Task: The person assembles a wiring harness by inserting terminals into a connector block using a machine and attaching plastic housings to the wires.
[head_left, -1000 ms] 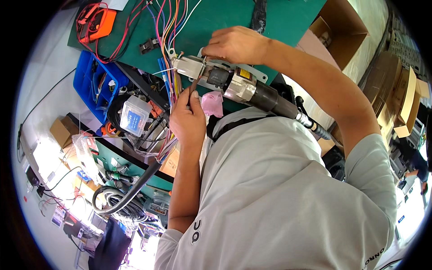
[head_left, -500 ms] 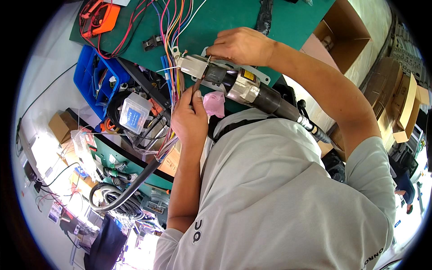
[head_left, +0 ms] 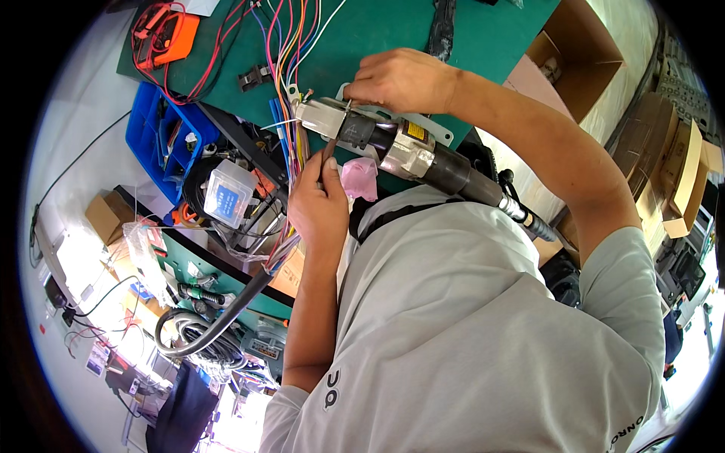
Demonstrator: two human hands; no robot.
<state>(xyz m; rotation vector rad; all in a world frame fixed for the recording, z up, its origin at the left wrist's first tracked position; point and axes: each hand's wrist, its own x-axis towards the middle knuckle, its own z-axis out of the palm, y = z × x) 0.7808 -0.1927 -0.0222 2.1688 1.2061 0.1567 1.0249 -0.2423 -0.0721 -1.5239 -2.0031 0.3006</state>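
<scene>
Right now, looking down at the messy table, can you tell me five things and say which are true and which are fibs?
1. The left hand pinches a thin brown strip. True.
2. The divided tray on the left is red. False: the tray is blue.
3. An orange gadget lies on the green table. True.
4. The right hand is far away from the metal tool. False: its fingers are close by the tool's silver end.
5. The cardboard box at the upper right is taped shut. False: it is open at the top.
</scene>
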